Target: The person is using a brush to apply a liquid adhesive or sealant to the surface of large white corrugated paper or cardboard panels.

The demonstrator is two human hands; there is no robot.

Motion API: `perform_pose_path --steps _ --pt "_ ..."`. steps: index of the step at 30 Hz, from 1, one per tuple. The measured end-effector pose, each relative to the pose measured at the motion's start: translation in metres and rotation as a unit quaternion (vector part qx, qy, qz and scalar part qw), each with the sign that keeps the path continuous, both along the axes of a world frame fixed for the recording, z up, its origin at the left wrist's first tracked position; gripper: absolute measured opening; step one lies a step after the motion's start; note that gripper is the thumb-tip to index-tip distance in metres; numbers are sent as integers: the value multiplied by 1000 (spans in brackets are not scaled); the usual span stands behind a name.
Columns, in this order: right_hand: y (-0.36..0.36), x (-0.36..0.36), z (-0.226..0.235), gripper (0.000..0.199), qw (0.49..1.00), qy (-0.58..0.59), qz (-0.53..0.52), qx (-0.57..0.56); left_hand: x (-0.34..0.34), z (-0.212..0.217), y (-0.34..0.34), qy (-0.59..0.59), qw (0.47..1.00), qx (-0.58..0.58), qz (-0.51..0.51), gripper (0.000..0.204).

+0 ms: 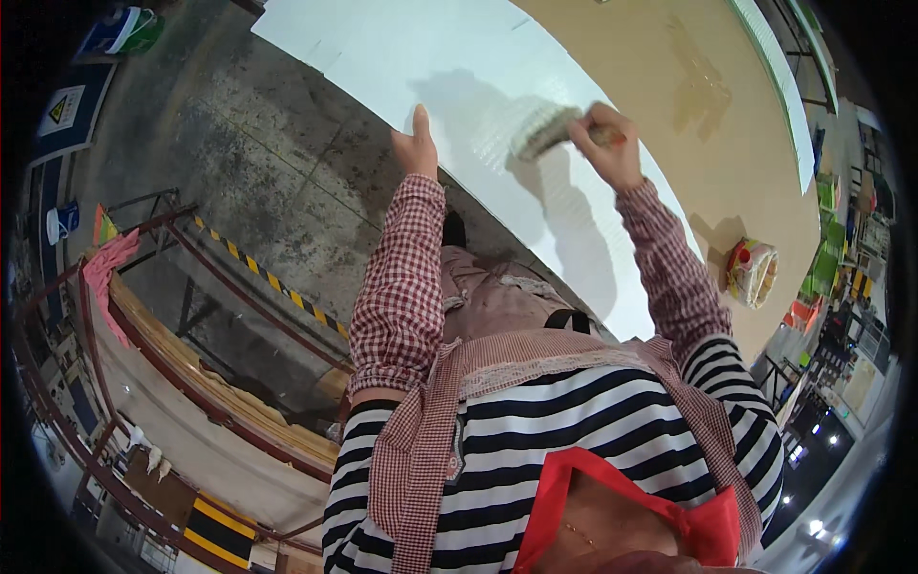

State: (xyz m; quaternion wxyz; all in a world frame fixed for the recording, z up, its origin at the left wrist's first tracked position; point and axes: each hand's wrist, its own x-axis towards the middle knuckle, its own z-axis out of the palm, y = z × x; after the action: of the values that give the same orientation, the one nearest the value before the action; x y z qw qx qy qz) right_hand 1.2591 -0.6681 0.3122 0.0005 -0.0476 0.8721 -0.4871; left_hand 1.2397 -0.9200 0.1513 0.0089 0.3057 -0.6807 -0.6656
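A wide white sheet (449, 77) lies over a tan board (660, 86) in front of me. My left hand (417, 145) rests flat on the near edge of the sheet, fingers together and pointing away. My right hand (606, 142) grips the handle of a roller brush (543, 131), whose pale, blurred head presses on the white sheet to the left of the hand. Both forearms wear red checked sleeves.
A round bag-like container (753, 272) with a red rim sits on the tan board at the right. Left of the board lies grey concrete floor (249, 143) with a yellow-black striped strip (268, 277). A metal rack holding boards (191, 383) stands at lower left.
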Motion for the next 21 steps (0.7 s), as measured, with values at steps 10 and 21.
perform_pose_path --steps 10,21 --pt "-11 -23 -5 17 992 128 8 -21 1 24 11 19 999 30 -17 58" --pt "93 92 50 11 967 -192 -86 -141 6 25 9 10 1000 14 -9 68"
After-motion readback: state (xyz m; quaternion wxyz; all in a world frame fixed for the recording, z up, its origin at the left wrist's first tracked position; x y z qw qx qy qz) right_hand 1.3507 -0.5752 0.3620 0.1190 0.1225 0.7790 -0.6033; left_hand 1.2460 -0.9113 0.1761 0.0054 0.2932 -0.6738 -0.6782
